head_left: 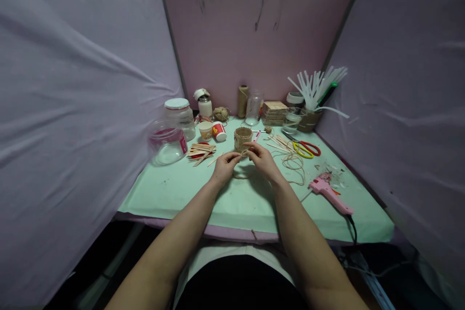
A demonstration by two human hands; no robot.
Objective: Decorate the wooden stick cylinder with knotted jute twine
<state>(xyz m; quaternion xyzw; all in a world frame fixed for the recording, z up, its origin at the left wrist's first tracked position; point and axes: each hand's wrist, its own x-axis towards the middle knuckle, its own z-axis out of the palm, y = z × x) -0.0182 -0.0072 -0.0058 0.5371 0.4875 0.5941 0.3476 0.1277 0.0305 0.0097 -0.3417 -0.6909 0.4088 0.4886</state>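
Both hands meet over the middle of the table, just in front of a small twine-covered pot (242, 139) with a braided-looking rim. Thumb and fingers of my left hand (225, 164) pinch a thin piece of twine (244, 153). My right hand (262, 159) has its fingertips closed on the same twine, close beside the left. Part of the twine hangs below the hands and curves over the green cloth. More loose twine (294, 162) lies in loops to the right of my right hand. The exact shape between the fingertips is too small to make out.
At right lie a pink glue gun (329, 193) with its cord, scissors (307, 149) and thin sticks (281, 143). Wooden sticks (201, 151), paper cups (219, 131) and a clear jar (169, 143) stand left. Behind are a twine spool (242, 101), wooden squares (274, 113) and glue sticks (316, 88).
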